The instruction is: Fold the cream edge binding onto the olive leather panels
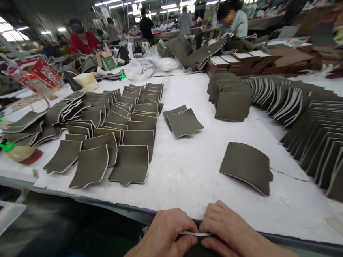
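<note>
At the table's front edge, my left hand and my right hand pinch the upper edge of one dark olive leather panel. Thumbs press from the near side, with the curled fingers over the far side. A pale cut edge shows between the two hands; the panel's lower part runs out of the picture. Ahead to the right lies a single curved olive panel. Two overlapping panels rest near the middle of the table.
Rows of overlapping panels cover the left side of the white tabletop. Fanned stacks of panels stand at the right. Bottles with green nozzles lie at the left edge. Plastic bags and brown stacks are behind; other people work farther back.
</note>
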Tool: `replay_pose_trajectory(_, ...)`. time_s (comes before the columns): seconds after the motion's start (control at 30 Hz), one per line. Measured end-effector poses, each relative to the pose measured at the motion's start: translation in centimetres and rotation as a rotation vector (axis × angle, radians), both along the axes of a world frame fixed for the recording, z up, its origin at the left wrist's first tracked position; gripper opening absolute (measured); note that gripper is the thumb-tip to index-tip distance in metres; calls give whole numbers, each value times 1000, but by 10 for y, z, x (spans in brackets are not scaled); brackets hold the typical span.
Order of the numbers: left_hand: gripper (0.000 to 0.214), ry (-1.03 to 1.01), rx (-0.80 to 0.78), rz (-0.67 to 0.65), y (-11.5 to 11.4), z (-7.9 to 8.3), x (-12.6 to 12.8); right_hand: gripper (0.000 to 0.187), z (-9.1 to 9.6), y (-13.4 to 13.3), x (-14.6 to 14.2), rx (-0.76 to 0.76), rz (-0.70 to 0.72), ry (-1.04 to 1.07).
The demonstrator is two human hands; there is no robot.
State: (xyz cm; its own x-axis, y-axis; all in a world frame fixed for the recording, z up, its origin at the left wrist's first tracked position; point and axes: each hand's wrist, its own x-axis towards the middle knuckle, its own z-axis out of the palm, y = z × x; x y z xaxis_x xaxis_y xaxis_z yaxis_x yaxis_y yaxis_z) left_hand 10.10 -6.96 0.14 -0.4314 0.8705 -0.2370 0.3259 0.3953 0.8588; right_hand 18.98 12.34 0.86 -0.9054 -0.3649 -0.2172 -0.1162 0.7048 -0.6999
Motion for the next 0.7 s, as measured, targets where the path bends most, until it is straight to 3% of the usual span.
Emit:
replay_pose_trajectory(0.23,12,-5,-20,35,-4,-1,-2,19,-3,14,2,4,23,20)
replay_pose_trajectory(0.43,10,14,-65,42,-4,0,-3,28,-17,31,18,-78,-78,8)
replay_pose_trajectory(0.57,6,113,-94,-49,10,-1,0,26,-15,29,18,-96,-78,24)
replay_pose_trajectory(0.7,15,169,-99,-138,21,-7,6,27,-9,29,15,-72,-46,45)
